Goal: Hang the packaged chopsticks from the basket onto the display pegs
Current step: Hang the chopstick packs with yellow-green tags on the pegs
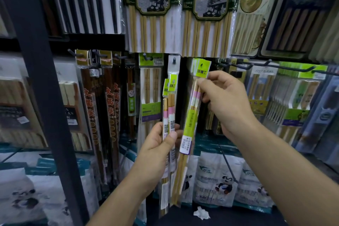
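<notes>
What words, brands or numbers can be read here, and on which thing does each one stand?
"OPSTICKS": vertical, on the top bamboo pack; start hidden.
"JOY HE": on the white pack at right; rest blurred.
"CKS": on the left box; start hidden.
Chinese print, codes and price labels on the two packs in the left hand and the third pack in the right hand: unreadable.

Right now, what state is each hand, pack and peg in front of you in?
narrow packs: two, upright, side by side; the taller one's clear header sits on a peg.
peg: tip pokes through that header.
green-header pack: tilted, on no peg.
left hand: grips the narrow packs low down.
right hand: pinches the green-header pack near its top.
</notes>
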`<action>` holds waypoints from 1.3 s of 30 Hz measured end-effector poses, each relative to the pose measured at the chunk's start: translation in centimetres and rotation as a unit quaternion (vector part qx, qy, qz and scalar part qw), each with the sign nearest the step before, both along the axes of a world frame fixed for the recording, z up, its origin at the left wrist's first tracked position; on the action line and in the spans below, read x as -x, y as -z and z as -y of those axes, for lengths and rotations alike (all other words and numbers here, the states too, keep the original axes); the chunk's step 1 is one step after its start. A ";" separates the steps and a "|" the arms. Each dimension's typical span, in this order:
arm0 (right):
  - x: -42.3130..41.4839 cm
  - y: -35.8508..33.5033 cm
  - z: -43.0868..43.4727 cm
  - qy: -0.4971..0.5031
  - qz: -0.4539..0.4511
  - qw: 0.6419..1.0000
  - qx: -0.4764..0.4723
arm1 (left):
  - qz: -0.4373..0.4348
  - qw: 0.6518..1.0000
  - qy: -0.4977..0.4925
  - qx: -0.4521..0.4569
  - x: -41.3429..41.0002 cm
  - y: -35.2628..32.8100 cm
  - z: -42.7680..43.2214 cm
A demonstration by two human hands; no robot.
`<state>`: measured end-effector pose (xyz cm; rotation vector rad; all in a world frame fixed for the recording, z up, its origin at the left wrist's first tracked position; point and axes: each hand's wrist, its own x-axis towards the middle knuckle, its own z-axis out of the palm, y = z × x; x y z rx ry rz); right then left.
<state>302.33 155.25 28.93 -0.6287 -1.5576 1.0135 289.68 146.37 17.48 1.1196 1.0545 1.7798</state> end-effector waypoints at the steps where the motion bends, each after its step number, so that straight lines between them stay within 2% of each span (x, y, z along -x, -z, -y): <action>1: 0.0 -0.2 -0.2 0.013 0.003 1.000 -0.005 | -0.002 1.000 -0.001 0.000 0.0 0.0 0.0; 11: 0.6 -1.4 -1.5 0.051 0.014 0.999 -0.014 | -0.038 0.999 -0.024 -0.020 0.1 -0.5 0.2; 19: 0.7 -0.1 -2.2 0.092 0.044 0.995 -0.013 | -0.011 0.999 -0.015 -0.033 0.1 -0.6 0.3; 25: 0.4 0.6 -1.8 0.129 0.016 0.990 -0.047 | -0.002 0.999 -0.015 -0.028 0.3 -0.5 0.4; 31: 0.6 1.3 0.4 0.024 0.058 0.992 -0.107 | -0.007 1.000 -0.007 -0.026 0.0 -0.6 0.3; 39: 0.5 0.6 0.2 0.021 0.062 0.993 -0.094 | -0.034 0.999 0.001 -0.027 0.1 -0.4 0.4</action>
